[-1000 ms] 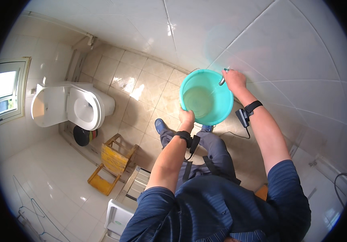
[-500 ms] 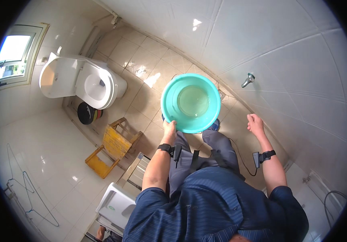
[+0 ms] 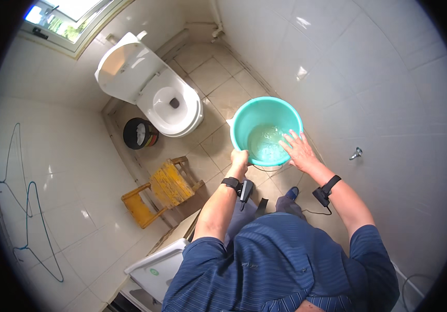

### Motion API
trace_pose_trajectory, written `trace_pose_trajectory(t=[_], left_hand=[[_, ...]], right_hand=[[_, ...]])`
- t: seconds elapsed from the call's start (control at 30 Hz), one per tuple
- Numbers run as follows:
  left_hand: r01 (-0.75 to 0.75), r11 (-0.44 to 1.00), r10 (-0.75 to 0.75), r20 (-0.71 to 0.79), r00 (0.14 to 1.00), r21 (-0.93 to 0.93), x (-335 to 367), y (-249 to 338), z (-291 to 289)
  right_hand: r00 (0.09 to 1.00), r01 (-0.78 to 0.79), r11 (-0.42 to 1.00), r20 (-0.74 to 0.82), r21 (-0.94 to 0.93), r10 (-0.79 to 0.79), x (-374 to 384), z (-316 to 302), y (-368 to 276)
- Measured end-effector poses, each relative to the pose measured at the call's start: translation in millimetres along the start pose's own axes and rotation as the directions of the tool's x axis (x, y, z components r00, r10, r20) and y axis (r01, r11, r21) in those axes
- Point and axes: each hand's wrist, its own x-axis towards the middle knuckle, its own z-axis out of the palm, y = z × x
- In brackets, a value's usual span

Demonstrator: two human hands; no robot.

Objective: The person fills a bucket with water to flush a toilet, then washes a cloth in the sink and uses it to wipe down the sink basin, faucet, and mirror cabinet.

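Note:
A turquoise plastic bucket [image 3: 240,122] with some clear water [image 3: 268,143] at its bottom is in front of me, in the middle of the view. My left hand [image 3: 239,160] is closed on its near-left rim, with the thumb uppermost. My right hand [image 3: 301,153] lies at the near-right rim, its fingers spread and reaching over the edge toward the inside. The part of that hand beneath the rim is hidden. Ahead and to the left stands a white toilet [image 3: 177,109] with its lid [image 3: 130,73] raised.
A black waste bin [image 3: 132,136] stands beside the toilet. Nearer, at my left, is a small worn yellow wooden chair [image 3: 171,183]. A metal tap [image 3: 356,153] sticks out of the right wall. Wire hangers [image 3: 28,218] hang on the left wall.
My right hand has come from the right side onto the bucket's rim and its fingers have spread. I have turned left, bringing the bucket closer to the toilet; its water is now rippling.

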Motion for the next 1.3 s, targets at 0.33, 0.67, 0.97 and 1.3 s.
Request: trace_pose_trajectory(t=[0.33,0.67,0.97,1.3], left_hand=[[-0.074,0.976,0.097,0.106,0.99,-0.207,-9,136,-184],[-0.196,0.837,0.001,-0.357,0.934,-0.511,-51,59,-324],[-0.032,0.598,-0.553,-0.441,0.707,-0.801,-173,-96,-278],[0.051,0.572,-0.658,-0.421,0.624,-0.819,-176,-39,-216]], right_hand=[[0.8,0.591,0.807,-0.144,0.015,-0.583,199,-80,-80],[0.804,0.56,0.791,0.071,0.246,-0.591,401,-129,-177],[0.686,0.445,0.692,0.28,0.569,-0.671,512,-38,-212],[0.606,0.049,0.584,0.441,0.81,-0.662,623,21,-206]])
